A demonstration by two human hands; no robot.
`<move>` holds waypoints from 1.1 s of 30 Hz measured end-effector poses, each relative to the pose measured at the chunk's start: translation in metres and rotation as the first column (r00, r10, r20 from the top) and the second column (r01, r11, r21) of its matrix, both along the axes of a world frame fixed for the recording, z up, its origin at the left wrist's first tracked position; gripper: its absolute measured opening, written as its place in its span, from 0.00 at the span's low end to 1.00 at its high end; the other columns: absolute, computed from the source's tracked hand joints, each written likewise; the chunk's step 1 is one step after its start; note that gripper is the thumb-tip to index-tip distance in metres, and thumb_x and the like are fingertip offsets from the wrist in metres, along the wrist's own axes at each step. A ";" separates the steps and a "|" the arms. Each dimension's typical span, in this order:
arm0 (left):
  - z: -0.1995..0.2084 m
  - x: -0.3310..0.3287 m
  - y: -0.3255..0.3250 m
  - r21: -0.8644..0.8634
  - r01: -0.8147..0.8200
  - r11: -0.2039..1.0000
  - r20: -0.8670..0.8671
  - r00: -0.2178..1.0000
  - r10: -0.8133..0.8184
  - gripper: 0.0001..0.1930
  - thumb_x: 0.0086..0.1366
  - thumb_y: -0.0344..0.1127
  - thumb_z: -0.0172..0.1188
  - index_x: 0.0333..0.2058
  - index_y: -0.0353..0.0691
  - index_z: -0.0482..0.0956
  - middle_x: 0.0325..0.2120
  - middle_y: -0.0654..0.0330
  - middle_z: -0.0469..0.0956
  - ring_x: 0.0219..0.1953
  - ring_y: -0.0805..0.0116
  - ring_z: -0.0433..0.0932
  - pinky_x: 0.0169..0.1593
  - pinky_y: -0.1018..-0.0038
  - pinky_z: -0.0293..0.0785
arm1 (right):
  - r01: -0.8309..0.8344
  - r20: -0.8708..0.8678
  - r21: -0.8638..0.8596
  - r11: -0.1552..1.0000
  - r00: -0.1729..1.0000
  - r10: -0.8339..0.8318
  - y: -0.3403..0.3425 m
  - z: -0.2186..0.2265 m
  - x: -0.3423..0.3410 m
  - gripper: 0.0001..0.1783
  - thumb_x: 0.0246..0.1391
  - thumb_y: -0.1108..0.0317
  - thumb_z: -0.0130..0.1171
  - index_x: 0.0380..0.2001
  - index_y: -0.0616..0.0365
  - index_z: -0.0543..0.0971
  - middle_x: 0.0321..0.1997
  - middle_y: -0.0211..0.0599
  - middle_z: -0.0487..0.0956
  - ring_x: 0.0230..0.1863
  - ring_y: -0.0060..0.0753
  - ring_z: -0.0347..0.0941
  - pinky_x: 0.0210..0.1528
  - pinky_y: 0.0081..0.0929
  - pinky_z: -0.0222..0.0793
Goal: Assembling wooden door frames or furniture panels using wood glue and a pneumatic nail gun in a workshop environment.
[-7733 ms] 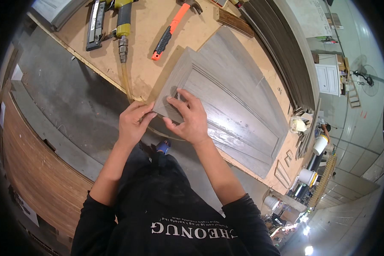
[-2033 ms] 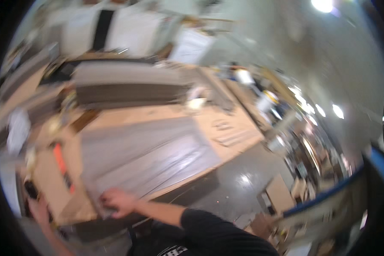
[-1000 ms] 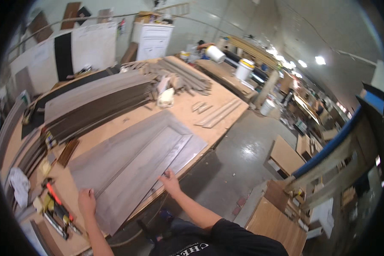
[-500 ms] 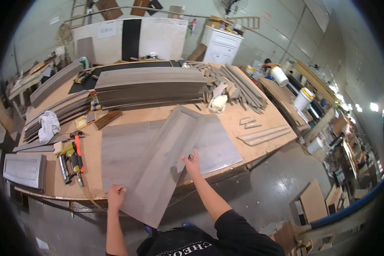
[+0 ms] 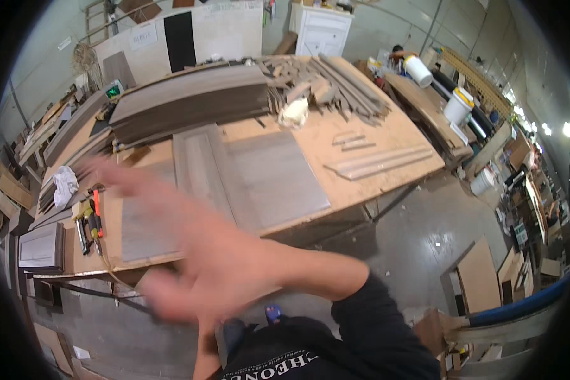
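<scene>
A long grey framed wood panel (image 5: pixel 199 166) lies over a flat grey board (image 5: pixel 275 180) at the table's front. My right hand (image 5: pixel 218 266) sweeps across in front of them, blurred, its fingers stretched out and thumb apart, holding nothing that I can see. It hides the panel's near part. Of my left arm only the forearm (image 5: pixel 207 354) shows below; the left hand is behind the right, so its fingers and any hold on the panel are hidden. Left of the board lie an orange-handled hammer (image 5: pixel 96 206) and an air tool (image 5: pixel 94 225).
A tall stack of grey panels (image 5: pixel 190 101) stands at the table's back, with a pile of wood strips (image 5: pixel 335 88) beside it. Thin strips (image 5: pixel 380 163) lie at right. A small framed panel stack (image 5: pixel 41 247) sits at the left corner, near a white cloth (image 5: pixel 64 185).
My right hand has left the panel's right edge and swung left across the view. The framed panel now stands straighter and further left in view. The view has shifted too.
</scene>
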State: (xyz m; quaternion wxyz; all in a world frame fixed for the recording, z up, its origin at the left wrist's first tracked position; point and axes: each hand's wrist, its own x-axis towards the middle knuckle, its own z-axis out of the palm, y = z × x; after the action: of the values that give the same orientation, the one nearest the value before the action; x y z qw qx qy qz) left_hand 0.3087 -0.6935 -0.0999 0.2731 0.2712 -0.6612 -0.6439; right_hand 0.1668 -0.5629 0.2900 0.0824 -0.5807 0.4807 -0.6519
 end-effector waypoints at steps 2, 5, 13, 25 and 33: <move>-0.016 0.012 0.006 -0.083 -0.198 0.977 0.041 0.979 0.202 0.22 0.70 0.42 0.48 0.56 0.31 0.67 0.50 0.57 0.72 0.51 0.66 0.71 0.58 0.71 0.63 | -0.013 -0.043 -0.024 1.000 0.999 0.012 0.018 0.025 0.031 0.48 0.35 0.68 0.59 0.62 0.72 0.54 0.65 0.62 0.56 0.68 0.53 0.52 0.68 0.35 0.50; 0.038 -0.003 0.012 0.192 0.135 0.972 0.117 0.980 -0.159 0.24 0.69 0.42 0.50 0.56 0.28 0.67 0.51 0.56 0.72 0.53 0.68 0.68 0.58 0.71 0.61 | 0.013 -0.074 0.012 1.000 0.997 -0.012 0.033 0.006 0.076 0.45 0.36 0.67 0.59 0.60 0.71 0.56 0.63 0.60 0.58 0.66 0.52 0.54 0.66 0.36 0.52; 0.024 0.006 0.018 0.428 0.097 0.899 0.127 0.978 -0.166 0.23 0.68 0.47 0.52 0.53 0.35 0.71 0.48 0.58 0.73 0.49 0.66 0.73 0.50 0.70 0.70 | 0.187 -0.290 0.123 0.975 0.946 -0.145 -0.072 -0.050 0.148 0.39 0.39 0.66 0.58 0.56 0.68 0.61 0.58 0.57 0.63 0.61 0.51 0.59 0.60 0.36 0.58; -0.017 0.030 -0.018 0.385 0.064 0.921 0.047 0.995 -0.088 0.27 0.66 0.51 0.52 0.51 0.30 0.71 0.46 0.55 0.75 0.48 0.63 0.75 0.52 0.67 0.69 | 0.294 -0.558 0.378 0.878 0.829 -0.037 -0.197 -0.106 0.181 0.29 0.43 0.63 0.57 0.50 0.64 0.69 0.50 0.51 0.71 0.54 0.48 0.67 0.52 0.37 0.66; -0.018 0.022 0.017 0.284 0.231 0.931 -0.022 0.972 -0.234 0.22 0.69 0.45 0.49 0.53 0.33 0.70 0.46 0.57 0.74 0.47 0.65 0.73 0.53 0.69 0.68 | 0.102 -0.584 0.561 0.822 0.752 0.306 -0.014 -0.022 0.035 0.24 0.45 0.61 0.57 0.46 0.62 0.74 0.45 0.47 0.76 0.49 0.46 0.72 0.47 0.38 0.71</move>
State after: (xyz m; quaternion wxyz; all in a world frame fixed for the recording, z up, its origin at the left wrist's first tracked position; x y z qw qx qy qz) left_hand 0.3310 -0.6761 -0.1175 0.1491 0.2314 -0.5906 -0.7586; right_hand 0.2022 -0.5772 0.2681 0.1138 -0.7463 0.6135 -0.2319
